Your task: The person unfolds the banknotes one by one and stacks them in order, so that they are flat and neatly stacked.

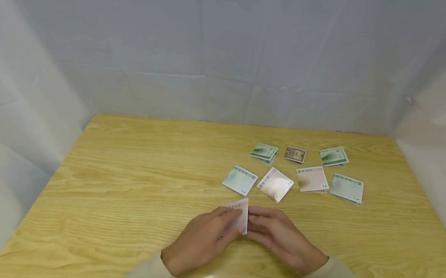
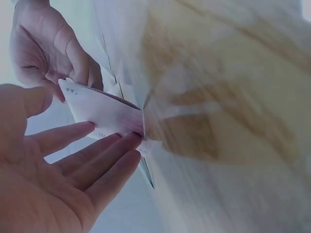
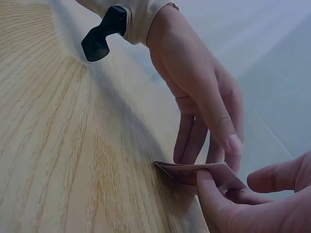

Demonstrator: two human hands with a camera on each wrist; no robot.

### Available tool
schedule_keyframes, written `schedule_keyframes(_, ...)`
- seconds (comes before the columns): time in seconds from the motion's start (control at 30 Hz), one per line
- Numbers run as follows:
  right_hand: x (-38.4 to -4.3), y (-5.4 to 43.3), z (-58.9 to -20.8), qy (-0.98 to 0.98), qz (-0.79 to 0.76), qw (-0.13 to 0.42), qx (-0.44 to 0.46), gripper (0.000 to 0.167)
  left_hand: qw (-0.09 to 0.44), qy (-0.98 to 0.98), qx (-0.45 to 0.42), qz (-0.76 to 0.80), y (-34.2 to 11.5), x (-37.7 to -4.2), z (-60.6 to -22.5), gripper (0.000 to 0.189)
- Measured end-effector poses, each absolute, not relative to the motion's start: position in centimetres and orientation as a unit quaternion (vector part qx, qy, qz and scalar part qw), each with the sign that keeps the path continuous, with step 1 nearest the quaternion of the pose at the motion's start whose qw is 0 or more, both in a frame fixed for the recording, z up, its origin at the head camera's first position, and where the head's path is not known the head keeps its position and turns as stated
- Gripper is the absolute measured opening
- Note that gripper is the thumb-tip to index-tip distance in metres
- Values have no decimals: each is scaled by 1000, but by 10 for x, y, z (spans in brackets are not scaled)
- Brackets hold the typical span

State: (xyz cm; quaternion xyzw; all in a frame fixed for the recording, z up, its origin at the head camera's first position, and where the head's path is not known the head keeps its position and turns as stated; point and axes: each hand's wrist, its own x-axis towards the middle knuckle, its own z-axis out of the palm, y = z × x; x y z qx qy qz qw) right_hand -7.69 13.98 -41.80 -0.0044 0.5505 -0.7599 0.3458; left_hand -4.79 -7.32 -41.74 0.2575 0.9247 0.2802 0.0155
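Observation:
A pale pink folded banknote (image 1: 243, 217) stands on its edge near the front of the wooden table, between both hands. My left hand (image 1: 205, 240) lays its nearly straight fingers against one face of it; in the left wrist view the left thumb (image 2: 36, 101) is apart from the paper. From the other side my right hand (image 1: 278, 235) pinches the note's edge. The right wrist view shows the folded note (image 3: 221, 174) with its layers slightly spread and a right finger (image 3: 206, 184) on its near face. Part of the right fingers hides behind the paper.
Beyond the hands lie several folded banknotes: a light green one (image 1: 240, 181), pink ones (image 1: 275, 185) (image 1: 312, 179), another pale green one (image 1: 346, 188), and at the back two green ones (image 1: 264, 152) (image 1: 333, 156) flanking a brown one (image 1: 294, 154). White sheeting (image 1: 234, 56) surrounds the table.

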Motion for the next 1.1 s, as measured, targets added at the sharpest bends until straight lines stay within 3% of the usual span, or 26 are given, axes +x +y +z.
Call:
schedule_keyframes(0.4, -73, 140, -410, 556, -757, 342, -32, 51, 80, 826, 151, 537, -70, -60, -419, 43)
schedule_keyframes(0.77, -71, 137, -401, 577, -744, 332, -51, 53, 106, 745, 67, 655, -69, -63, -413, 28)
schedule_keyframes(1.1, -69, 133, -401, 615, -730, 297, -41, 64, 125, 707, 53, 694, -71, -61, -409, 19)
